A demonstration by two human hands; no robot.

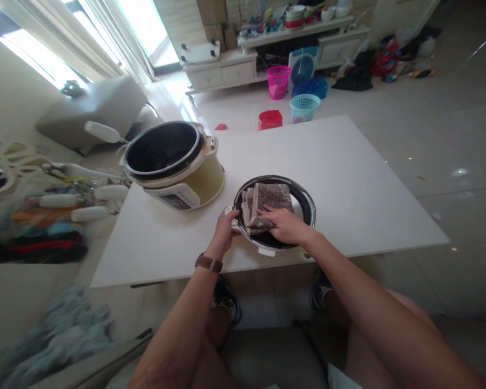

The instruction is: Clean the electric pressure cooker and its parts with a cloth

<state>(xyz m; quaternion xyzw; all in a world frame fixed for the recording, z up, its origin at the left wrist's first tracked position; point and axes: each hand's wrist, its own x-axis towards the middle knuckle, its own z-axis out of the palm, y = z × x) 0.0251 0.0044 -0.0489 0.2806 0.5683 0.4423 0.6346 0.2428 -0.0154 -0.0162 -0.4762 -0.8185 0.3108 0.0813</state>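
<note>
Both hands are at the round lid (303,199) lying on the white table (348,178), near its front edge. Left hand (225,229) is closed on the lid's left rim, fingers curled over the edge, a brown-strapped watch (209,263) on that wrist. Right hand (285,224) lies palm down, fingers pressed flat on a folded grey-brown cloth (267,199) that sits inside the lid; it presses rather than grips. Lid shows a metal rim, a dark inner face and a white tab at its near edge.

Just left of the lid and apart from it stands a cream electric cooker (178,167), open, its dark inner pot exposed. Past the table's left edge a rack of white-handled utensils (89,189) is blurred. On the floor beyond the table stand a red tub (269,119), a light blue basket (304,107) and a pink basket (278,81), in front of a low white cabinet (227,70) loaded with clutter. The person's bare knees show below the table
</note>
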